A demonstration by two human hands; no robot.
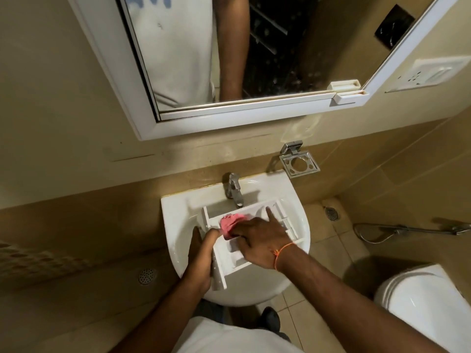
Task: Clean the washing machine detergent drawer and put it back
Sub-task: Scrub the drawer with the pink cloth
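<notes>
The white detergent drawer point(277, 215) lies tilted across the basin of a white sink point(175, 212), its compartments facing up. My left hand point(201, 253) grips the drawer's near left side wall. My right hand point(260, 238) presses a pink cloth point(230, 221) into the drawer's middle compartment, with the index finger stretched toward the far right end. The cloth is partly hidden under my fingers.
A chrome tap point(234, 188) stands at the sink's back, just above the drawer. A metal holder point(298, 164) is fixed to the wall at right. A mirror cabinet point(229, 115) hangs above. A toilet point(428, 309) sits at lower right, a hose sprayer point(407, 229) beside it.
</notes>
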